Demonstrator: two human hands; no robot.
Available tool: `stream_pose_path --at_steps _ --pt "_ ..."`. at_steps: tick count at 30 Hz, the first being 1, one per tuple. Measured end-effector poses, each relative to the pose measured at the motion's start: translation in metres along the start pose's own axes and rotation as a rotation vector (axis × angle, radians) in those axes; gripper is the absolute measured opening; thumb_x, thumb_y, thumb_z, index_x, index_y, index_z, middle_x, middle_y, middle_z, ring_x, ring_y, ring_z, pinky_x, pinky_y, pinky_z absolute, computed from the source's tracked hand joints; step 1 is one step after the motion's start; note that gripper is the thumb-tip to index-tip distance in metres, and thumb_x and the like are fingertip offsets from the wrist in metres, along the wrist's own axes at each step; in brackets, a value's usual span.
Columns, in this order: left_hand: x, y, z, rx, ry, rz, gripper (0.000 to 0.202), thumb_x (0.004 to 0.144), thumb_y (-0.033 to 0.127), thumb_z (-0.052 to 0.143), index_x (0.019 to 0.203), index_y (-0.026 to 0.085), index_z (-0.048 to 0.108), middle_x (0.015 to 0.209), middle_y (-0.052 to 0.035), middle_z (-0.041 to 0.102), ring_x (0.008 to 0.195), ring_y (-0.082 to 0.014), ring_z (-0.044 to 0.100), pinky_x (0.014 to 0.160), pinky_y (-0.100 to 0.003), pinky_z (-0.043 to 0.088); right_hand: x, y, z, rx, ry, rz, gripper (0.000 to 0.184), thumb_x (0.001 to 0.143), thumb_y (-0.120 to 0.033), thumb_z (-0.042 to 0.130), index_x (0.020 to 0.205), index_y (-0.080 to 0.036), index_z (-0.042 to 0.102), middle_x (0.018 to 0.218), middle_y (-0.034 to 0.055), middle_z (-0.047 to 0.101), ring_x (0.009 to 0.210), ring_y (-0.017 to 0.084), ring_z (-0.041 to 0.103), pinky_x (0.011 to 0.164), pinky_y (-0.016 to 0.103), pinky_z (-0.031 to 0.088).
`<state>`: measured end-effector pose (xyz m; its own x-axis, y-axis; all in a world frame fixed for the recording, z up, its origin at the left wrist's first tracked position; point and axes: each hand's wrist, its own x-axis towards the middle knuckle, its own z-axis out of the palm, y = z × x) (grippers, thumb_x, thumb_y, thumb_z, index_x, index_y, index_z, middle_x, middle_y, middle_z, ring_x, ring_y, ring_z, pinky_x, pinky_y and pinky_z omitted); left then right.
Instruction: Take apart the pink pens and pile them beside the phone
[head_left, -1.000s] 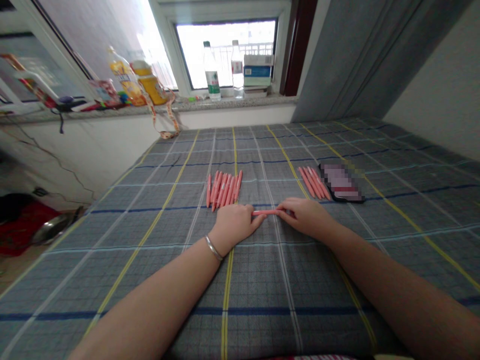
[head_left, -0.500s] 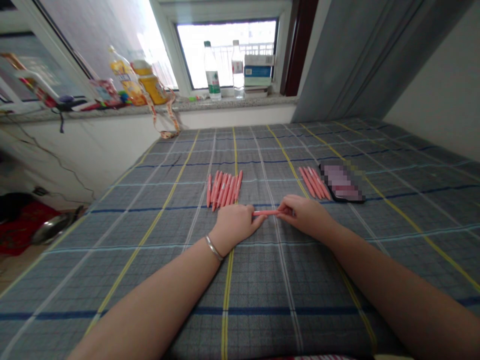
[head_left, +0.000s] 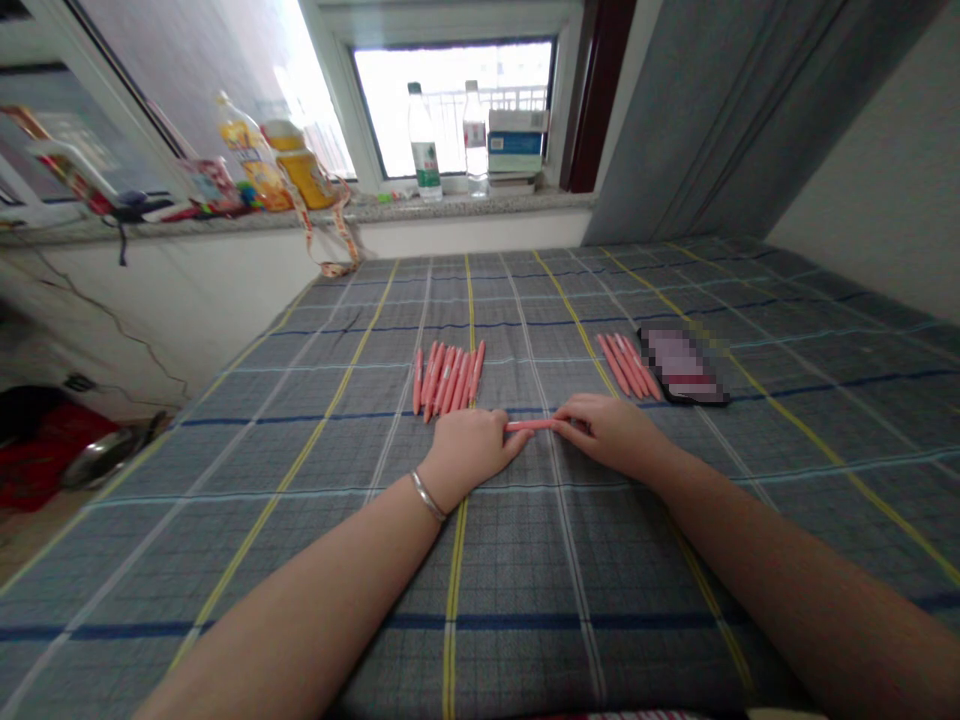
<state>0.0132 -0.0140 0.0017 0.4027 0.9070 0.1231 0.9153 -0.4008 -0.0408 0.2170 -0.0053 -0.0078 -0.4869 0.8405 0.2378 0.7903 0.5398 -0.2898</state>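
A pink pen [head_left: 529,425] lies crosswise between my hands, low over the plaid cloth. My left hand [head_left: 471,447], with a silver bangle at the wrist, is closed around the pen's left end, which the fingers hide. With thumb and fingertips my right hand [head_left: 606,430] pinches the right end. Just beyond my left hand lies a loose group of several pink pens [head_left: 448,378], side by side. A smaller row of several pink pens [head_left: 628,366] lies past my right hand, against a phone [head_left: 684,366] whose screen is blurred out.
The grey plaid cloth [head_left: 300,560] covers the broad surface under my arms. Along the windowsill [head_left: 382,208] stand two clear bottles [head_left: 425,150], stacked boxes [head_left: 516,145] and a yellow container [head_left: 304,170] with a hanging strap. A grey curtain [head_left: 690,120] falls at the right.
My right fingertips have shifted very slightly left along the pen. My left hand and both pen groups stay in place.
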Motion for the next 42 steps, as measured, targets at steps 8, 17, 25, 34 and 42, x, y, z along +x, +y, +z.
stream_pose_path --at_steps 8,17,25,34,42 --pt "-0.0001 0.0009 -0.0016 -0.008 -0.037 -0.004 0.064 0.083 0.063 0.024 0.085 0.016 0.067 0.071 -0.0114 0.065 0.071 -0.0237 0.062 0.059 -0.030 0.042 -0.0001 0.0044 0.0030 0.048 0.003 0.032 0.016 0.080 -0.035 0.055 0.079 -0.020 0.061 0.076 0.0011 0.062 0.067 0.013 0.054 0.059 0.024 0.038" --pt "0.0001 -0.0005 0.0013 -0.001 -0.007 0.028 0.063 0.084 0.063 0.022 0.083 0.017 0.066 0.070 -0.0106 0.065 0.068 -0.0250 0.062 0.057 -0.031 0.043 -0.0008 0.0019 0.0012 0.065 0.010 0.019 0.016 0.079 -0.034 0.055 0.085 -0.020 0.061 0.082 0.0023 0.061 0.069 0.013 0.053 0.061 0.025 0.038" --pt "0.0001 -0.0013 0.0004 0.002 -0.004 0.026 0.063 0.084 0.062 0.023 0.081 0.017 0.067 0.068 -0.0106 0.065 0.067 -0.0252 0.062 0.055 -0.031 0.043 -0.0005 0.0009 0.0024 0.054 -0.026 -0.010 0.028 0.087 -0.038 0.043 0.089 -0.020 0.064 0.084 0.0033 0.064 0.077 0.016 0.056 0.067 0.026 0.039" --pt "0.0004 -0.0019 0.0024 0.015 -0.006 0.041 0.060 0.084 0.061 0.024 0.080 0.018 0.066 0.067 -0.0100 0.065 0.066 -0.0256 0.062 0.054 -0.032 0.043 0.0003 0.0026 0.0047 0.060 -0.018 0.024 0.011 0.077 -0.030 0.058 0.081 -0.020 0.060 0.078 0.0004 0.061 0.067 0.013 0.053 0.059 0.024 0.036" --pt "0.0006 -0.0030 0.0032 -0.007 -0.028 0.043 0.062 0.084 0.061 0.023 0.083 0.017 0.067 0.068 -0.0100 0.065 0.066 -0.0242 0.062 0.057 -0.031 0.043 0.0000 0.0016 0.0058 0.089 -0.049 0.051 0.018 0.076 -0.030 0.057 0.091 -0.020 0.058 0.080 0.0014 0.062 0.066 0.013 0.053 0.057 0.024 0.036"
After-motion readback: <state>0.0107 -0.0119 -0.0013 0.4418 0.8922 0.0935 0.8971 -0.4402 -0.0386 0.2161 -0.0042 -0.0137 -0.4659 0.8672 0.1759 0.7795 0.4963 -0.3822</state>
